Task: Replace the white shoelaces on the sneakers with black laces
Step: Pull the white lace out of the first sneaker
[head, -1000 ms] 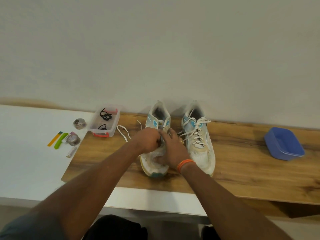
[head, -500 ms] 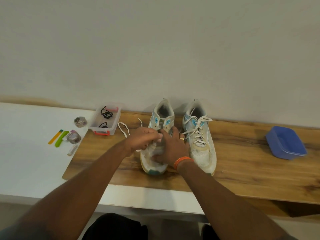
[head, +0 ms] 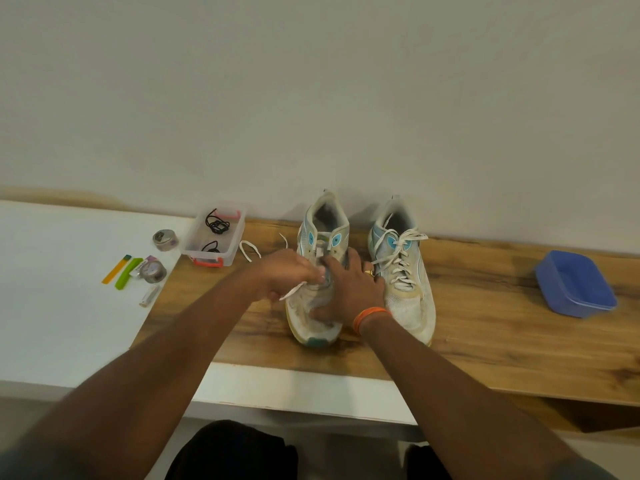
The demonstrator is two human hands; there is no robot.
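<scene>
Two worn white-and-blue sneakers stand side by side on a wooden board, toes toward me. The left sneaker (head: pixel 323 233) has most of its white lace (head: pixel 250 250) pulled out; the loose end trails left on the board. My left hand (head: pixel 285 277) pinches a stretch of that lace just over the shoe's vamp. My right hand (head: pixel 349 289) lies over the left sneaker's forefoot and holds it down. The right sneaker (head: pixel 403 271) is still fully laced in white. Black laces (head: pixel 216 225) lie in a clear plastic box (head: pixel 214 235) to the left.
The wooden board (head: pixel 485 327) lies on a white table (head: pixel 52 306) against a wall. A blue tub (head: pixel 575 284) sits at the right. Two tape rolls (head: pixel 165 240), orange and green sticks (head: pixel 123 270) and a small tube lie left of the box.
My left hand has drawn the white lace out to the left of the left sneaker, away from the eyelets. The right hand stays on the shoe.
</scene>
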